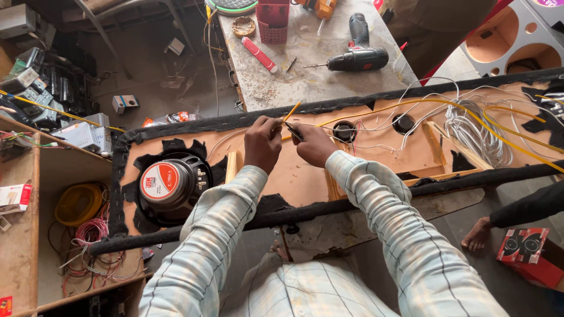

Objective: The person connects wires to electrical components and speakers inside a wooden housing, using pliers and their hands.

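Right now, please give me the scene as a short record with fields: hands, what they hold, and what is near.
left hand: pinches a yellow wire
right hand: holds a small dark tool at the wire
work surface: long wooden panel with black fabric edging
left of hands: round speaker set in the panel
behind: cordless drill on a table

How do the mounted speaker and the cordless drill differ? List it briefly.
The mounted speaker is round with a red-and-white centre label; the cordless drill is long, black with red trim. The speaker sits fixed in the black-edged wooden panel; the drill lies loose on its side on the worktable. The speaker is nearer the left hand; the drill lies beyond the right hand. Neither hand touches either.
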